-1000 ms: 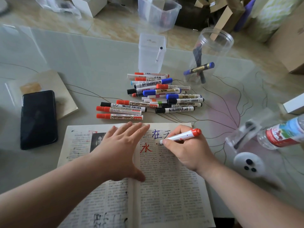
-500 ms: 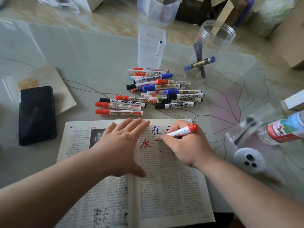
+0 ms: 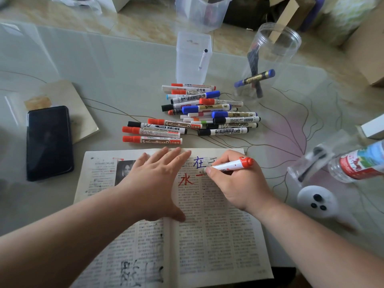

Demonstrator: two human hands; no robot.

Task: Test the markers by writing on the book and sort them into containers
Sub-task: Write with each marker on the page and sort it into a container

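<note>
The right hand point(image 3: 239, 183) grips the red marker point(image 3: 228, 165) in a writing hold, tip down on the right page of the book point(image 3: 218, 235), which lies open at the near edge of the tabletop point(image 3: 104, 65). Change since one second ago: a short red stroke point(image 3: 199, 175) now stands just right of the red character point(image 3: 186, 180), where the page was unmarked, and the tip rests at the right end of that stroke. Judgement: the ink flows, so this marker counts as working and is nearly ready to be sorted. The left hand point(image 3: 153, 183) has not shifted; it lies flat with straight, spread fingers across the centre fold and presses the pages down. Blue writing point(image 3: 199, 162) sits above the red marks. The pile of markers point(image 3: 203, 113), untested by the look of it, lies in the middle of the tabletop, between the book and the two holders toward the far edge: the square container point(image 3: 193, 57), with one marker inside, and the round jar point(image 3: 270, 59), with a blue and a dark marker. Any reach to either holder passes over the pile. Near the right edge, a water bottle point(image 3: 359, 163) and a white round device point(image 3: 315, 201) lie close to the right forearm. A phone point(image 3: 48, 142) rests on a notebook point(image 3: 68, 96) toward the left edge.
</note>
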